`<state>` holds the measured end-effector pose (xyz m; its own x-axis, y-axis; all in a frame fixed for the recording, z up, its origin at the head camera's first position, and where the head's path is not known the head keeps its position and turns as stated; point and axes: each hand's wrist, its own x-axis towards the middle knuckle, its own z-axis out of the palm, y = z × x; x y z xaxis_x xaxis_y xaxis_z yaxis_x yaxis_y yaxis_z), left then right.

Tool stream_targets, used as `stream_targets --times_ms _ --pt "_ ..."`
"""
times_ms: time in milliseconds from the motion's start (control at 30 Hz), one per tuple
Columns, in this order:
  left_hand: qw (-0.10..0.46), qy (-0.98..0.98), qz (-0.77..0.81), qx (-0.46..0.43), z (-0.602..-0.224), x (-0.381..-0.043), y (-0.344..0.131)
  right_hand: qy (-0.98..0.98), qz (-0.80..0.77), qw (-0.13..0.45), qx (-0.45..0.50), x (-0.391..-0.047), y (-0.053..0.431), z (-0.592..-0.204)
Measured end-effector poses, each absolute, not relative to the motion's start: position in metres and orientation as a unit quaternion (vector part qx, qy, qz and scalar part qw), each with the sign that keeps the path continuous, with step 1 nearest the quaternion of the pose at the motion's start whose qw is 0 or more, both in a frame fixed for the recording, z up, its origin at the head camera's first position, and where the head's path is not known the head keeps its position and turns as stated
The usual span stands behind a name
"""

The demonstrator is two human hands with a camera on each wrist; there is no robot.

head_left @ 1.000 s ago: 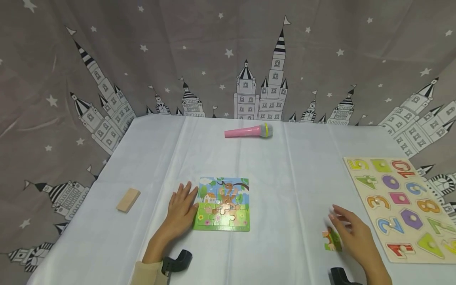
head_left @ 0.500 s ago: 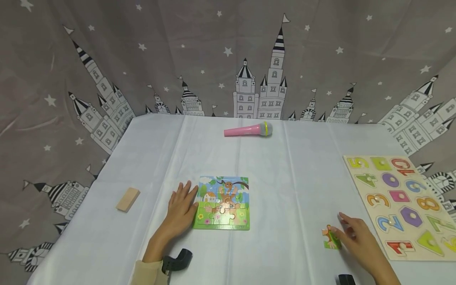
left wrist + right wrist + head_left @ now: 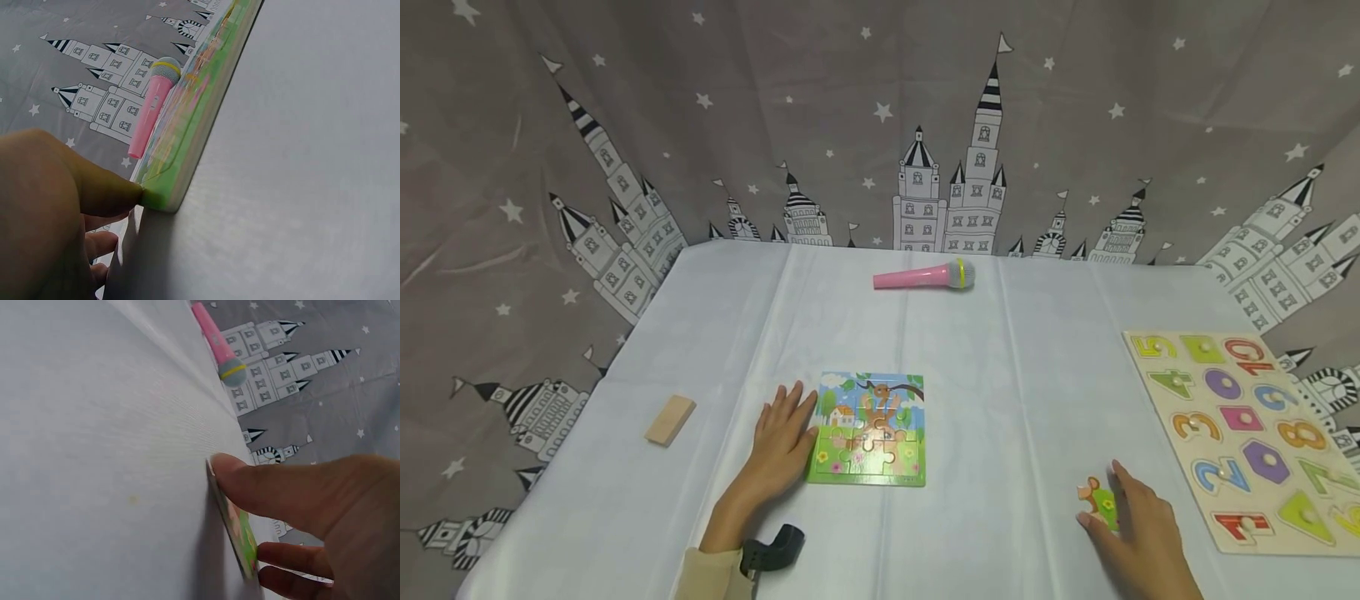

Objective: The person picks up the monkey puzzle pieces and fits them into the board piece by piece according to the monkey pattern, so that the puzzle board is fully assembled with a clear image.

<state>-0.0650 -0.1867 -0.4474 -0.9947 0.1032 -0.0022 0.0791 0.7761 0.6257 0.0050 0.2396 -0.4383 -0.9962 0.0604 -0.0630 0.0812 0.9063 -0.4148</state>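
Note:
A small jigsaw puzzle [image 3: 868, 429] in a green-edged tray lies at the middle of the white table. Along its left edge rests my left hand [image 3: 781, 442], fingers extended and thumb touching the tray's side; in the left wrist view the thumb meets the tray's corner [image 3: 161, 199]. Off to the right, a loose puzzle piece [image 3: 1103, 503] printed green and brown with a yellow flower sits between the thumb and fingers of my right hand [image 3: 1138, 533]. Up close, the right wrist view has the thumb on one end of this piece [image 3: 240, 534] and fingertips at its other side.
To the right lies a wooden number-and-shape peg board [image 3: 1243, 446]. A pink toy microphone [image 3: 917, 277] lies near the table's far edge, and a plain wooden block [image 3: 670, 421] at the left. Behind the table [image 3: 985, 375] hangs a grey castle-print curtain [image 3: 850, 108].
My right hand has shifted lower and its thumb has come to the near left side of the puzzle piece, with fingers on the far side. The left hand and puzzle have stayed still.

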Motion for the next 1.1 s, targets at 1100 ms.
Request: stream_targets --times_ms 1100 --pt "0.012 0.944 0.326 0.049 -0.446 -0.064 -0.186 0.952 -0.264 -0.103 0.113 0.013 0.216 -0.443"
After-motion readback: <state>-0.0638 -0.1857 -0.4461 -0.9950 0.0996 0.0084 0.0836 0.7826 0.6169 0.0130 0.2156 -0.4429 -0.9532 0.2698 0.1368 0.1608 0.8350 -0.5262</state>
